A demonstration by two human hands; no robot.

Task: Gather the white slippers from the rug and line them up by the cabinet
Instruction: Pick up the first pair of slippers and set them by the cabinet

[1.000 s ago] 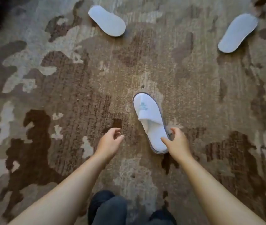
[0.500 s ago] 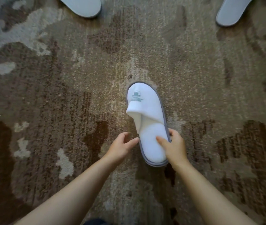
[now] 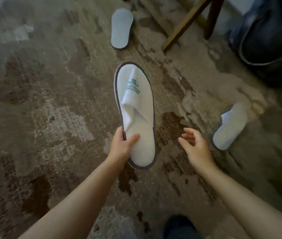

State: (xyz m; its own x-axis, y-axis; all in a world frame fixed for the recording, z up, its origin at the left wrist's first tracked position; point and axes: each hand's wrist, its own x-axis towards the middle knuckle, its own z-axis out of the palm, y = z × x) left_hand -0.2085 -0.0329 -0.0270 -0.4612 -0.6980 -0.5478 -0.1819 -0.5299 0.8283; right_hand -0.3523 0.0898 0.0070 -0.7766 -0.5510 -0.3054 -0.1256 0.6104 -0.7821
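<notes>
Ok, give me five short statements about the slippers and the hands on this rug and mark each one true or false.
1. The left hand grips the slipper with the teal logo near its heel. True.
2. The right hand is closed around a slipper. False: it is open and holds nothing.
3. A slipper near the top of the rug lies sole up. True.
4. The slipper to the right of the right hand is stacked on another slipper. False: it lies alone on the rug.
5. Both hands hold the logo slipper. False: only the left hand touches it.
</notes>
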